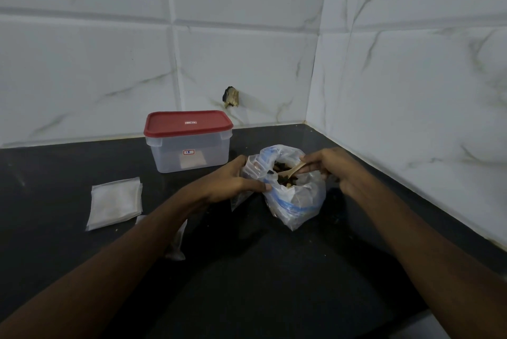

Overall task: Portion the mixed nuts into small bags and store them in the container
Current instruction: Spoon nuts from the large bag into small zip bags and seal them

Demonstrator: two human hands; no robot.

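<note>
The right hand (329,168) pinches a wooden spoon (297,168), which slants down and left into the nuts (285,176) in the big bag (296,201). The left hand (233,182) grips a small bag (253,167) against that bag's left rim, so I reckon each scoop travels leftward. Beyond the left hand stands the container (189,143), lid on. Spare bags (115,202) lie further left on the worktop (274,270).

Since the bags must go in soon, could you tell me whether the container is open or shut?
Shut. The red lid sits flat on the container, covering its whole rim.
</note>
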